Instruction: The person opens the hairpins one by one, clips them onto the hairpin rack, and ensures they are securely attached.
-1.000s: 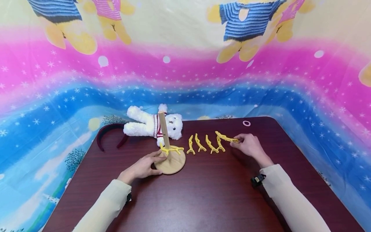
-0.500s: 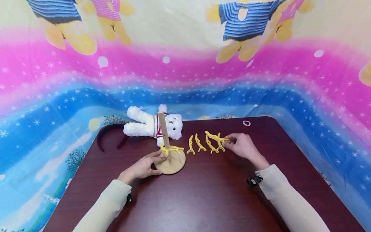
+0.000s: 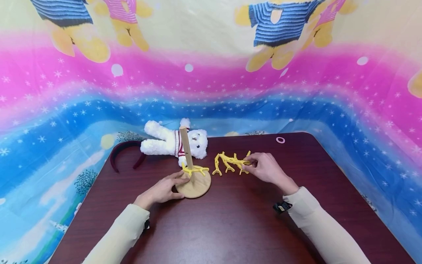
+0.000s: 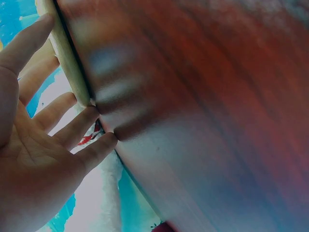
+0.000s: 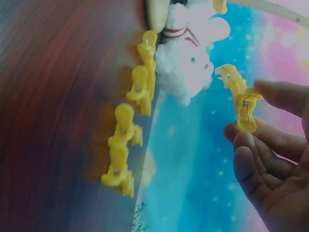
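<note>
While the left hand steadies the stand, the right hand has carried its pinched clip leftward.

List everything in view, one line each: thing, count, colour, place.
wooden stand: one, pale wood, round base with upright peg, table centre.
clip on stand: one, yellow, at the peg's foot.
loose clips: four, yellow, in a row on the table right of the stand.
held clip: one, yellow, above that row.
teddy bear: one, white, lying behind the stand.
headband: one, dark red, far left.
ring: one, pink, far right.
table: one, dark red-brown.
left hand: rests against the stand's base.
right hand: pinches the held clip.
</note>
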Demonstrator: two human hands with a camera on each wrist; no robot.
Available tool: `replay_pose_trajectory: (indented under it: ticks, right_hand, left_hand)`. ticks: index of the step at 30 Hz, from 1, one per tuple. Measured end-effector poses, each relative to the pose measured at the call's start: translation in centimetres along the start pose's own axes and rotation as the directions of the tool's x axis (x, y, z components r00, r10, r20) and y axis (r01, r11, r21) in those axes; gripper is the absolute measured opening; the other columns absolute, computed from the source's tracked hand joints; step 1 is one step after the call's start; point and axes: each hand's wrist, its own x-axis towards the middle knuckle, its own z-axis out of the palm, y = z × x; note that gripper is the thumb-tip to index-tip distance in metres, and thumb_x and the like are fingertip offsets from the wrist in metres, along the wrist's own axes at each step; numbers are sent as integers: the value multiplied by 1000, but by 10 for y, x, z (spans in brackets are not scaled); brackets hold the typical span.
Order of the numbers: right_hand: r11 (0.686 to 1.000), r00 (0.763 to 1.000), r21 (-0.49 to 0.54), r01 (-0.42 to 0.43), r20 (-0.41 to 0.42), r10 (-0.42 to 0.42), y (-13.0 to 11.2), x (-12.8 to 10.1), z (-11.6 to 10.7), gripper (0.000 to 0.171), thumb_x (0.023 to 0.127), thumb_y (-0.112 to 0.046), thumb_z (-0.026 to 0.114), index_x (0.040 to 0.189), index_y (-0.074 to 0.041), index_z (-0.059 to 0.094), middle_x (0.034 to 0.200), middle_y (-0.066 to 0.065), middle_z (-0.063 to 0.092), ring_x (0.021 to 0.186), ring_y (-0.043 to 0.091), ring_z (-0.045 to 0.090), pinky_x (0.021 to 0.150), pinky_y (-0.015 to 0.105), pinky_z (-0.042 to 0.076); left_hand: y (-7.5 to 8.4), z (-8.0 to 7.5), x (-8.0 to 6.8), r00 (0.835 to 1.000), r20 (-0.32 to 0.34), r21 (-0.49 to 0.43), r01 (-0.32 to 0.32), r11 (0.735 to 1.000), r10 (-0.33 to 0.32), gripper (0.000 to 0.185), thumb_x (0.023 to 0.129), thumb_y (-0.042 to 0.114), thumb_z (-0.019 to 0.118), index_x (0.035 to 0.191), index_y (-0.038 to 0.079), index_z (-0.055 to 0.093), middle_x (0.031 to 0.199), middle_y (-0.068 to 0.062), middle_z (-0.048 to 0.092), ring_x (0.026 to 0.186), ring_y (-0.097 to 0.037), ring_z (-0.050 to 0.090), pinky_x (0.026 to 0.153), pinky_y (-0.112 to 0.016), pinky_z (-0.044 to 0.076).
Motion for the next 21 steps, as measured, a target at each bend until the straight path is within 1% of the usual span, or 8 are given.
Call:
replay_pose_trajectory:
  ticks: [6,12,16,21]
  right_hand:
    - [999,999,15,28,26,-29,-18,2,1,24,79,-34,73,98,-19,74,73,-11,65,61,5,53,58,24,42]
    - [996,996,16,89,6,-89,-34,5,8,21,79,-32,74,96,-19,75,76,-10,68,62,2,54,60,23,43]
    - [993,993,21,117,-1,-117,-42,6,13,19,79,-30,74,95,-21,75,75,-12,66,62,1,53,60,22,43]
    - [988,989,49,150,-1,-150,-51,8,18,19,79,-30,74,95,-19,75,74,-14,64,63,-1,54,59,20,43]
  left_hand:
    - [2,-2,0,1000,4,1,6,1000,-6,59,83,35,70,136,19,52,150,-16,33,132,-36,40,102,-50,39]
    - [2,-1,0,1000,4,-9,11,1000,-11,59,82,34,71,135,19,52,150,-16,34,132,-37,40,102,-50,39]
    - [2,0,-1,1000,6,-7,13,1000,-13,59,82,35,71,136,19,52,151,-15,33,133,-35,40,102,-49,39]
    - [1,0,0,1000,-4,0,4,1000,-4,59,82,35,71,135,19,52,150,-16,34,133,-35,40,102,-49,39]
